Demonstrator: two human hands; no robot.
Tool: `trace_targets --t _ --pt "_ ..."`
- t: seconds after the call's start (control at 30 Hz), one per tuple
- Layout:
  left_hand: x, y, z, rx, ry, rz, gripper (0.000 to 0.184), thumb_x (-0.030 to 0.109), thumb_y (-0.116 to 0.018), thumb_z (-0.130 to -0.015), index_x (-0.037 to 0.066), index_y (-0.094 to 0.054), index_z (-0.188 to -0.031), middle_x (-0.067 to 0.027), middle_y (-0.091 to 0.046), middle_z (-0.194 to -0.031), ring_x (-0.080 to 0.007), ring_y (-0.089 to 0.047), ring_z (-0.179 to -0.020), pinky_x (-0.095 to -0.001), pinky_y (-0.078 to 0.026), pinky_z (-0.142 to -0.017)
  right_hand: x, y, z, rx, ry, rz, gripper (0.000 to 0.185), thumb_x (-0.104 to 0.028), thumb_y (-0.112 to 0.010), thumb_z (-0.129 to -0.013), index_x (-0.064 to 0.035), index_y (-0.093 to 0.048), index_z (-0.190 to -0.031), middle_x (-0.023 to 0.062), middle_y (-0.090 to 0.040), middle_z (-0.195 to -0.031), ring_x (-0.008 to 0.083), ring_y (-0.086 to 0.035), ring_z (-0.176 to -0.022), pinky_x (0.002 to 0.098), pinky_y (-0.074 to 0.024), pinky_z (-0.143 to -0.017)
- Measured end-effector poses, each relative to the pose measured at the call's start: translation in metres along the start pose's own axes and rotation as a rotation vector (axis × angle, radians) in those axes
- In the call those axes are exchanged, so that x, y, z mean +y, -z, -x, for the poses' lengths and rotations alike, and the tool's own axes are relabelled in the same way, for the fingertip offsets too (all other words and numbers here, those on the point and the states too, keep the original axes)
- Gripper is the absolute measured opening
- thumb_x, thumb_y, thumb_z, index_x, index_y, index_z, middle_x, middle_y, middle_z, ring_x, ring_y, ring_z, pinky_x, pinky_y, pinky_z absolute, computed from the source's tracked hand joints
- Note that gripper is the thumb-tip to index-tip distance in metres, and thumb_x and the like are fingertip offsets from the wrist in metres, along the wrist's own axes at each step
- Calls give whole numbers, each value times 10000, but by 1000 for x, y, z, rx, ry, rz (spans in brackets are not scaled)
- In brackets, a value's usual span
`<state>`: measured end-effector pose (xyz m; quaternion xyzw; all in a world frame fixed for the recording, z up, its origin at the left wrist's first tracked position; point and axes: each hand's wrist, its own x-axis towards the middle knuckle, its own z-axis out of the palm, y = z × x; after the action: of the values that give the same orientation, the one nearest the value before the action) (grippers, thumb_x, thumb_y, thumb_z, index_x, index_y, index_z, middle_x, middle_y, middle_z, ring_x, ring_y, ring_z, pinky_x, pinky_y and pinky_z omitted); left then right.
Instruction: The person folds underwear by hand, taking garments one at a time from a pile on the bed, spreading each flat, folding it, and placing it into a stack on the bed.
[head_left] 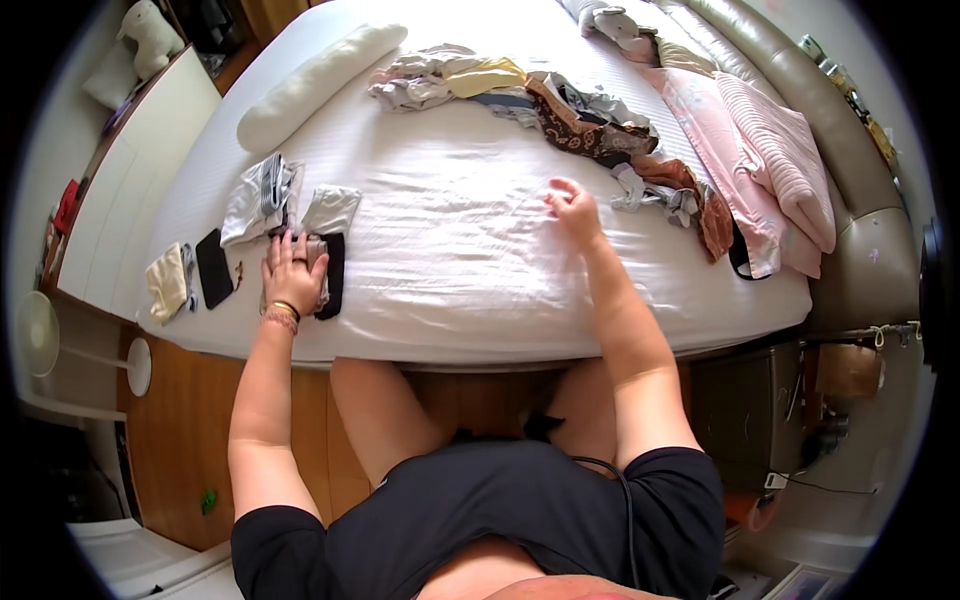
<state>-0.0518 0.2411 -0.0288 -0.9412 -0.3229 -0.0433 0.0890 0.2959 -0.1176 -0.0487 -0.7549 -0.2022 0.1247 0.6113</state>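
Could skew the near-left folded clothes (pixel 336 278) by dragging the flat-pressed left hand (pixel 291 274), with a seemingly empty, half-curled right hand (pixel 573 208).

on the white-sheeted bed (pixel 430 270), folded white cloth (pixel 250 207) at left, flat black rectangular object (pixel 213 268) before it, long white cylindrical bolster (pixel 320 88) behind it, rumpled multicoloured clothes (pixel 575 128) right of the bolster
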Motion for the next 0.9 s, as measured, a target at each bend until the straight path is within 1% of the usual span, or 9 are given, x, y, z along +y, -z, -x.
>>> trace_targets --t 0.1,0.17,0.27,0.4,0.5,0.6,0.7,0.8,0.9 --pt "2 -5 -1 -33 17 16 687 578 -335 -935 170 -256 -1483 -87 -173 -1551 -279 -137 -1433 -552 -142 -1121 -5 53 -57 277 396 478 336 -120 -642 -817 15 -618 -1123 183 -571 -1222 266 -633 -930 320 -523 -806" --pt "2 -9 2 3 8 12 674 565 -342 -938 171 -264 -1480 -89 -193 -1542 -286 -141 -1429 -556 -145 -1118 -4 78 -101 262 247 698 451 -155 -636 -826 -29 -545 -1250 170 -437 -1386 312 -479 -1229 349 -402 -1029" --pt "3 -14 1 47 8 -15 671 565 -344 -938 170 -272 -1476 -86 -210 -1535 -280 -150 -1425 -555 -151 -1115 -52 74 -109 222 104 990 740 -213 -698 -804 -78 -328 -1431 179 -225 -1514 315 -201 -1415 399 -317 -1100" --pt "8 -2 1 -63 55 -29 674 566 -320 -948 193 -204 -1497 -58 -142 -1559 -268 -117 -1435 -540 -140 -1122 -60 60 -124 152 -262 1107 339 -116 -430 -913 -67 -587 -1209 196 -617 -1172 357 -572 -1136 417 -443 -988" --pt "6 -5 1 -11 48 -8 671 556 -343 -944 186 -225 -1491 -70 -179 -1549 -276 -143 -1429 -541 -150 -1120 -48 29 -91 321 498 1028 159 -91 -556 -830 -75 -685 -921 148 -677 -903 341 -632 -893 408 -510 -806" --pt "3 -10 1 53 38 -14 698 588 -346 -929 178 -243 -1485 -86 -230 -1532 -287 -166 -1422 -543 -162 -1115 -83 5 28 19 1039 955 43 -86 -549 -801 -64 -571 -771 110 -556 -737 261 -557 -729 366 -487 -643" --pt "6 -4 -1 93 47 -15 699 569 -411 -918 169 -273 -1474 -118 -234 -1525 -316 -172 -1417 -587 -166 -1088 -77 14 129 -256 902 969 29 -94 -594 -745 -106 -599 -771 46 -588 -780 255 -570 -815 370 -488 -727" --pt "30 23 3 541 -199 133 714 454 -603 -855 126 -343 -1434 -147 -289 -1490 -371 -197 -1399 -592 -192 -1064 -51 42 171 -462 637 1048 17 -107 -608 -734 -108 -621 -724 58 -619 -771 263 -592 -828 376 -499 -731" --pt "99 66 10 561 -504 534 526 244 -672 -836 88 -483 -1302 -186 -486 -1324 -364 -443 -1245 -460 -349 -1043 -84 57 191 -626 381 1055 85 -176 -635 -775 -96 -663 -789 77 -665 -828 293 -622 -860 399 -508 -743"
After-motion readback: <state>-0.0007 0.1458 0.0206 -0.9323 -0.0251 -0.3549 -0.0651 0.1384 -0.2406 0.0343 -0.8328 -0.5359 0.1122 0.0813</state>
